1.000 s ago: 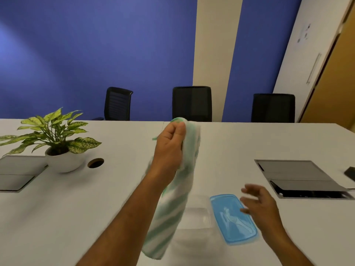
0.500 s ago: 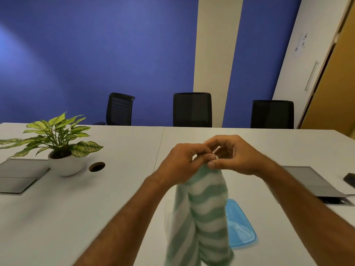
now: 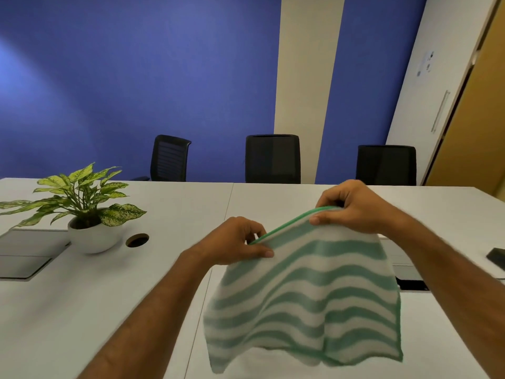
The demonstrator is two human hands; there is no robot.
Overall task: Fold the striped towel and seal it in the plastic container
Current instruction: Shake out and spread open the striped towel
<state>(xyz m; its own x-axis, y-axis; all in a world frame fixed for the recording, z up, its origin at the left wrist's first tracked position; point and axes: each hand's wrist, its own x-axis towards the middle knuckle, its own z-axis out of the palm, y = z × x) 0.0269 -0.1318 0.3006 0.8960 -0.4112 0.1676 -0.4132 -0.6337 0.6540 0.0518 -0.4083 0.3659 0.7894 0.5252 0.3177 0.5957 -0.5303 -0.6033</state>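
Above the tabletop [image 3: 82, 310], left hand [image 3: 235, 242] and right hand [image 3: 352, 209] each pinch the striped towel [image 3: 306, 296] along its top hem; level both corners before folding.

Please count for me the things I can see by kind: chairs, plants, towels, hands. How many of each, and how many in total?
Chairs: 3
Potted plant: 1
Striped towel: 1
Hands: 2, left hand, right hand
Total: 7
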